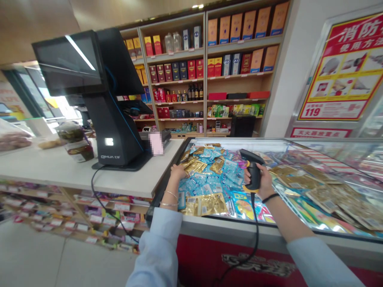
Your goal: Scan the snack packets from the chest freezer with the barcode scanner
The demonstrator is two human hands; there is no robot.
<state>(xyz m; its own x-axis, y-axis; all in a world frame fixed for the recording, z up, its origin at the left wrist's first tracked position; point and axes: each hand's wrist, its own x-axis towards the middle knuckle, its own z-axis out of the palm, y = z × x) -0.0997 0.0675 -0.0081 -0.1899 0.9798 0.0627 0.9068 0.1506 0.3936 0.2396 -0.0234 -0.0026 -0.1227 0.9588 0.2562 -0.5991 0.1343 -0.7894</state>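
My right hand point(261, 180) is shut around the grip of a black handheld barcode scanner point(253, 170), whose head points up and to the left over the packets. A black coiled cable point(255, 223) hangs from its base. My left hand point(178, 172) lies flat on a heap of blue and gold sachets point(206, 179) near the left edge of a glass-topped chest freezer point(239, 222). It holds nothing that I can see. Larger gold packets point(326, 195) lie further right in the freezer.
A black POS terminal point(115, 99) stands on a white counter point(60, 167) to the left, with jars point(76, 149) beyond it. Wooden shelves point(179, 71) of boxes and bottles fill the back wall. A red-and-yellow poster point(338, 67) hangs at the right.
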